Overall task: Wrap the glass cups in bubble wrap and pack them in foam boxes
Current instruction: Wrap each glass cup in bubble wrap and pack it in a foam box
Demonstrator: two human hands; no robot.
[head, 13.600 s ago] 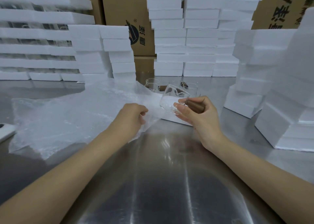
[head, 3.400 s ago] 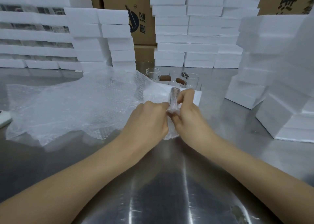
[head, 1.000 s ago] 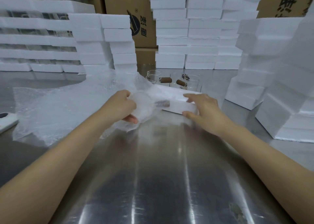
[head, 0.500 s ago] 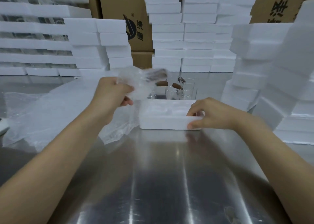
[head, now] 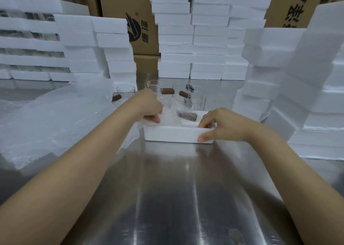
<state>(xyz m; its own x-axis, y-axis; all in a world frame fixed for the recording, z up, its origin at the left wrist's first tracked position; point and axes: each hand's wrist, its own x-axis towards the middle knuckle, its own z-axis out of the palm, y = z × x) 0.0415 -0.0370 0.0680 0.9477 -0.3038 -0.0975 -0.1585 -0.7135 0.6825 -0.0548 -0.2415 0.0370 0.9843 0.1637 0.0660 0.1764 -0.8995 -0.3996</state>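
Stacks, far left: white foam stacks [head: 78,45] in rows on the table [head: 176,198], several layers high, up to the back wall.
Wrap: bubble wrap sheet [head: 55,118] spread flat over the left of the table; its right edge reaches the foam box.
Left hand: left hand [head: 149,105] over the left end of the box, fingers curled and pinching the bubble wrap of the wrapped cup.
Task item: wrapped cup [head: 175,114] lies on its side in the left part of the foam box, brown handle pointing right and visible through the wrap. How deep it sits cannot be told.
Box: foam box [head: 173,134], open, no lid on it, on the table in the centre, long side toward the person.
Spare cups: unwrapped glass cups [head: 195,97] with brown handles stand just behind the box; one more stands apart to the left.
Right hand: right hand [head: 223,125] clamps the near right corner of the box, thumb on the outer wall, fingers hooked over the rim.
Stacks, centre and right: more foam stacks behind the cups and close beside the box on the right.
Background: brown cartons [head: 119,3] with dark print behind the stacks.
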